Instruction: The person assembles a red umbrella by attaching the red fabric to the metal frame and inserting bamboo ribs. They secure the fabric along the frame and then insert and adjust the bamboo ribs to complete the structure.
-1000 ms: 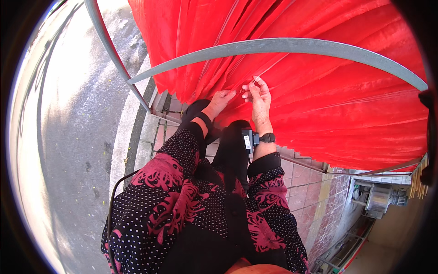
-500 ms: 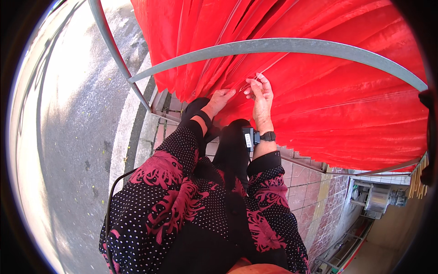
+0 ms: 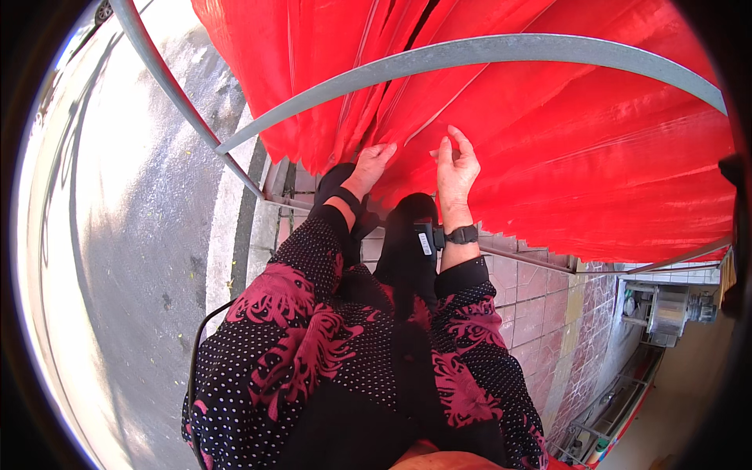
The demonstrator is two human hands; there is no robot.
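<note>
A large red sheet (image 3: pixel 548 172) of thin material hangs in many gathered folds in front of me. My left hand (image 3: pixel 374 166) is closed in a pinch at its lower edge, fingertips pressed together on the red material. A thin pale line (image 3: pixel 439 113), a string or a seam, runs down the folds towards those fingertips. To the right, my right hand (image 3: pixel 457 168) is raised before the sheet. Its thumb and index finger point up and stand apart, with the other fingers partly curled; I make out nothing between them.
A curved grey metal rail (image 3: pixel 501 48) crosses in front of the sheet and joins a post (image 3: pixel 176 86) on the left. A lower bar (image 3: pixel 525 258) runs near my knees. Paving tiles (image 3: pixel 521 305) lie below, asphalt road (image 3: pixel 149 235) at left, and a metal machine (image 3: pixel 667 313) at lower right.
The thin white string looped at my right fingers no longer shows there. My right hand has shifted slightly right and its index finger has straightened. The left hand has moved slightly up and left.
</note>
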